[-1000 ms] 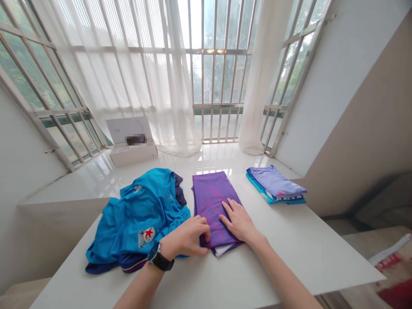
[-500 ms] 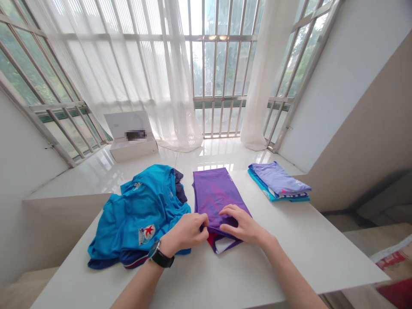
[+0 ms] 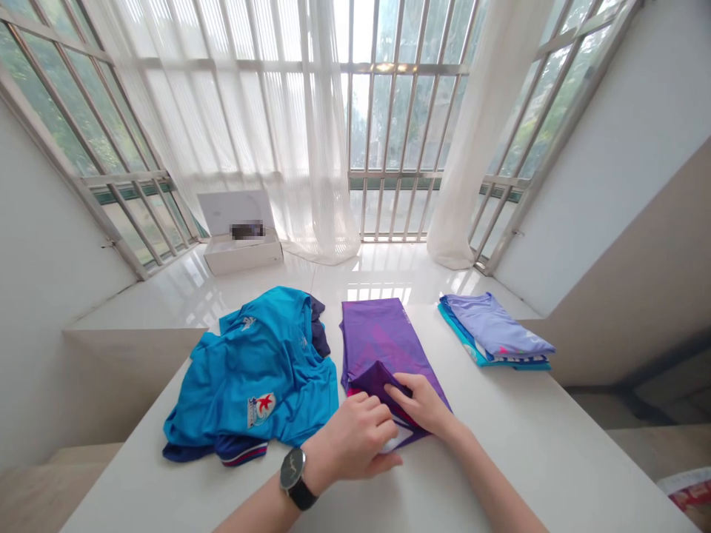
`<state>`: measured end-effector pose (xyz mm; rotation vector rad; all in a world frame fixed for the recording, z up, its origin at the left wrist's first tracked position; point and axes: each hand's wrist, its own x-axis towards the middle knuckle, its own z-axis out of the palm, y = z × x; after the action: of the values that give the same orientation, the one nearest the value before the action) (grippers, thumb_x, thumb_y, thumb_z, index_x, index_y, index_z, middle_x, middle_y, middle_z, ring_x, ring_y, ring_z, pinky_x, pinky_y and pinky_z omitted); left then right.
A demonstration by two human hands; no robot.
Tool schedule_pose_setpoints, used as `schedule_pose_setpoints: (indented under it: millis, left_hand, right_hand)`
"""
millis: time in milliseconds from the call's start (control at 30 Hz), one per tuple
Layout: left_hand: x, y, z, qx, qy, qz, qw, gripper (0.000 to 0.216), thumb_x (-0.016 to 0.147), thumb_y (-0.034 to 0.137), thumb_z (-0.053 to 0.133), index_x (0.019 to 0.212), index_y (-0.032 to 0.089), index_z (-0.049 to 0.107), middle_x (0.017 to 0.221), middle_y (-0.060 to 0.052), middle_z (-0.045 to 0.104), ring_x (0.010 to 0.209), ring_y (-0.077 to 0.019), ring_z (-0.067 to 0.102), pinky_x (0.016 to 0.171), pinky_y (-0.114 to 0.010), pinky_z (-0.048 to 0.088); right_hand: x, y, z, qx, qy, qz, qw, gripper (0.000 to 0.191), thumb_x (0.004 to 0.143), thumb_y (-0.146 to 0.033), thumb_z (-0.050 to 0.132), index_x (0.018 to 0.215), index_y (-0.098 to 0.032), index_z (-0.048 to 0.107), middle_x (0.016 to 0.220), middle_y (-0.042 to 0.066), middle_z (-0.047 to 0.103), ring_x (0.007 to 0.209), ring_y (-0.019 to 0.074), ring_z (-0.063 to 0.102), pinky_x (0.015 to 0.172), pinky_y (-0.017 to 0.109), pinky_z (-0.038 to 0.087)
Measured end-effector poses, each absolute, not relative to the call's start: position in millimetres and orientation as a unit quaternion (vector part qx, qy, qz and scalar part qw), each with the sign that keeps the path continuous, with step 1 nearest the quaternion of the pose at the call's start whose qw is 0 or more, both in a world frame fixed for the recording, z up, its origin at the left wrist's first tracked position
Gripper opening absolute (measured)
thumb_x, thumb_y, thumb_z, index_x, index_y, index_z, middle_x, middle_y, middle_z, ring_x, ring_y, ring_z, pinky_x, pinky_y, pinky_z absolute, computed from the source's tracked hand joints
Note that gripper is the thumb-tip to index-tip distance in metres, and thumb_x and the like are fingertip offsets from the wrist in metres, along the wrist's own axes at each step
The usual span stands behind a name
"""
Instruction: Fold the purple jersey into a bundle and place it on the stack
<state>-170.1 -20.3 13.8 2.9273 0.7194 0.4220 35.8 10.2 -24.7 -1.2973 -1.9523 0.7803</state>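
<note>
Window bay, head view: barred windows point(image 3: 395, 68) and sheer curtains point(image 3: 327, 148) stood behind a glossy sill point(image 3: 322, 277), which carried an opened white box point(image 3: 244, 259).
Bench: white and smooth, the bench point(image 3: 527, 433) probably offered little friction, so an uneven tug could have made cloth skid or twist.
Purple garment: the purple garment point(image 3: 383, 333) lay in a folded panel mid-bench, its near end raised into a flap point(image 3: 378, 372) over red and white layers.
Left hand: the left grip point(image 3: 358, 435) curled at the near end; its fingertips were hidden, so whether it pinched cloth could not be told.
Right hand: thumb and fingers of the right grip point(image 3: 419, 403) stood narrow at the flap; whether they clasped it could not be told.
Layers: catching only the top one could have left the inner ones bunched or sliding out.
Blue garment: the crumpled blue garment point(image 3: 222, 377) lay just left; a sweeping left forearm or its wristwatch point(image 3: 294, 470) could have snagged it.
Folded stack: the folded stack point(image 3: 492, 326) lay well apart, near the bench's right edge, where a knock could have toppled it.
</note>
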Motion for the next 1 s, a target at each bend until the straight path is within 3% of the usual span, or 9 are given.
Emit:
schedule_pose_setpoints:
  millis: [100, 333, 467, 733, 900, 1000]
  left_hand:
    - [-167, -22, 8, 0.965, 0.24, 0.091, 0.059, 0.027, 0.086, 0.047, 0.068, 0.084, 0.021, 0.062, 0.087, -0.003, 0.065, 0.081, -0.0195, 0.059, 0.068, -0.032, 0.041]
    - [-164, -29, 9, 0.966, 0.248, 0.065, 0.016, 0.014, 0.09, 0.027, 0.058, 0.081, 0.018, 0.062, 0.084, -0.006, 0.066, 0.078, -0.021, 0.06, 0.068, -0.035, 0.043]
    - [-162, -31, 5, 0.965, 0.253, 0.071, 0.02, 0.012, 0.089, 0.019, 0.052, 0.082, 0.018, 0.061, 0.083, -0.007, 0.067, 0.077, -0.0214, 0.061, 0.068, -0.034, 0.044]
    - [-160, -12, -6, 0.864, 0.421, 0.199, 0.192, 0.011, 0.089, 0.016, 0.049, 0.086, 0.021, 0.059, 0.082, -0.002, 0.07, 0.072, -0.0166, 0.064, 0.062, -0.025, 0.042]
    - [-163, -4, -12, 0.856, 0.446, 0.202, 0.166, 0.017, 0.093, 0.026, 0.052, 0.081, 0.02, 0.062, 0.083, -0.003, 0.069, 0.077, -0.019, 0.064, 0.066, -0.027, 0.044]
    - [-165, -1, -16, 0.859, 0.449, 0.192, 0.151, 0.013, 0.091, 0.024, 0.053, 0.09, 0.02, 0.066, 0.093, -0.006, 0.069, 0.083, -0.0202, 0.065, 0.068, -0.027, 0.045]
  right_hand:
    - [38, 10, -22, -0.502, -0.732, 0.306, 0.345, 0.039, 0.094, -0.045, 0.049, 0.065, -0.019, 0.053, 0.059, -0.006, 0.049, 0.058, 0.0109, 0.042, 0.055, 0.024, 0.034]
    - [42, 8, -16, -0.528, -0.693, 0.28, 0.404, 0.042, 0.093, -0.049, 0.051, 0.062, -0.021, 0.045, 0.057, -0.007, 0.039, 0.056, 0.0107, 0.035, 0.053, 0.025, 0.029]
    - [43, 6, -13, -0.529, -0.683, 0.262, 0.429, 0.04, 0.094, -0.047, 0.051, 0.064, -0.021, 0.047, 0.058, -0.006, 0.043, 0.056, 0.0109, 0.037, 0.053, 0.025, 0.031]
    - [40, -1, 0, -0.461, -0.736, 0.243, 0.432, 0.026, 0.097, -0.034, 0.05, 0.078, -0.021, 0.062, 0.076, 0.0, 0.056, 0.068, 0.0142, 0.052, 0.063, 0.026, 0.043]
    - [39, -6, -3, -0.452, -0.769, 0.207, 0.401, 0.019, 0.095, -0.028, 0.051, 0.091, -0.021, 0.068, 0.073, 0.0, 0.056, 0.066, 0.0144, 0.053, 0.063, 0.027, 0.043]
    - [38, -8, -10, -0.438, -0.794, 0.207, 0.367, 0.018, 0.09, -0.021, 0.055, 0.101, -0.022, 0.069, 0.071, -0.001, 0.058, 0.062, 0.0133, 0.052, 0.06, 0.026, 0.043]
